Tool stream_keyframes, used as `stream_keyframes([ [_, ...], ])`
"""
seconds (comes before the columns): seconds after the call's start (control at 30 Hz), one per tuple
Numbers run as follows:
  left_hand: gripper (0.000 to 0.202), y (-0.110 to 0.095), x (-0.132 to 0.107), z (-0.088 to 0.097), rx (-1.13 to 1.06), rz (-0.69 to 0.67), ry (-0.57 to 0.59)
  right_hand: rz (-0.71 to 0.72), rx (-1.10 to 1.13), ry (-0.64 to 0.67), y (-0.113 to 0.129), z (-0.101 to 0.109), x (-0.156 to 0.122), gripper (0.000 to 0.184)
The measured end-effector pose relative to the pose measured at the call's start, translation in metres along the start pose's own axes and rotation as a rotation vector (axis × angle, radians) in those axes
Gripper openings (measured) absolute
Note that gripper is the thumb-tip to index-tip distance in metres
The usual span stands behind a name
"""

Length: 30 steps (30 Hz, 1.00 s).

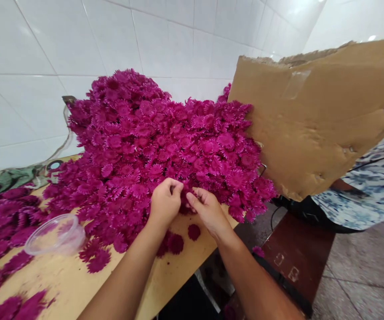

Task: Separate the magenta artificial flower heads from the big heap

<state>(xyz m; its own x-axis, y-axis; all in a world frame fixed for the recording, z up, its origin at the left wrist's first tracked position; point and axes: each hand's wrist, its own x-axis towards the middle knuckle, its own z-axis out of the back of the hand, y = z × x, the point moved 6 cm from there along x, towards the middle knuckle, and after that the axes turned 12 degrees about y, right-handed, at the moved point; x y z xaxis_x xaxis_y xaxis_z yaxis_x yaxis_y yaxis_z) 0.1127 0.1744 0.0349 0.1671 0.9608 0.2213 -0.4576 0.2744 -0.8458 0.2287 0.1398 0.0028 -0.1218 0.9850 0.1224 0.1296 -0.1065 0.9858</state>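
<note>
A large heap of magenta artificial-looking flower heads (158, 133) covers the table in front of me. My left hand (167, 200) is closed in a pinch at the heap's near edge. Close beside it on the right, my right hand (208, 211) is also closed, thumb against the fingers. Both hands meet at a magenta flower head (186, 195) between the fingertips, partly hidden by them and blending into the heap. Several loose flower heads, one a small dark disc (194, 232), lie on the table just below my hands.
A clear plastic tub (56, 235) rests on the yellow tabletop (168, 284) at left. More flower heads (5, 218) lie beyond it. A big cardboard sheet (315, 120) stands at right, with a person in a patterned garment (372, 182) behind it. White tiled wall (165, 44) rises behind.
</note>
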Motion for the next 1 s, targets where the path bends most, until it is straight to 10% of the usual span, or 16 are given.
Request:
stream_keyframes([
  [0.13,0.008,0.013,0.017,0.048,-0.126,0.083,-0.311,-0.050,0.000,0.040,-0.004,0.001,-0.005,0.023],
  [0.23,0.013,-0.003,0.019,0.064,0.064,-0.097,-0.279,-0.075,0.010,0.005,-0.011,0.013,-0.005,0.023],
  [0.57,0.021,-0.025,-0.030,-0.007,0.175,-0.231,0.274,0.026,-0.036,0.023,-0.006,0.005,0.006,0.033],
  [0.77,0.020,-0.008,-0.026,-0.015,-0.060,-0.059,0.265,-0.025,0.010,-0.023,-0.012,0.004,0.006,0.048],
  [1.0,0.008,0.002,-0.010,0.006,-0.217,0.033,-0.027,0.048,0.058,0.108,-0.002,-0.008,-0.005,0.034],
])
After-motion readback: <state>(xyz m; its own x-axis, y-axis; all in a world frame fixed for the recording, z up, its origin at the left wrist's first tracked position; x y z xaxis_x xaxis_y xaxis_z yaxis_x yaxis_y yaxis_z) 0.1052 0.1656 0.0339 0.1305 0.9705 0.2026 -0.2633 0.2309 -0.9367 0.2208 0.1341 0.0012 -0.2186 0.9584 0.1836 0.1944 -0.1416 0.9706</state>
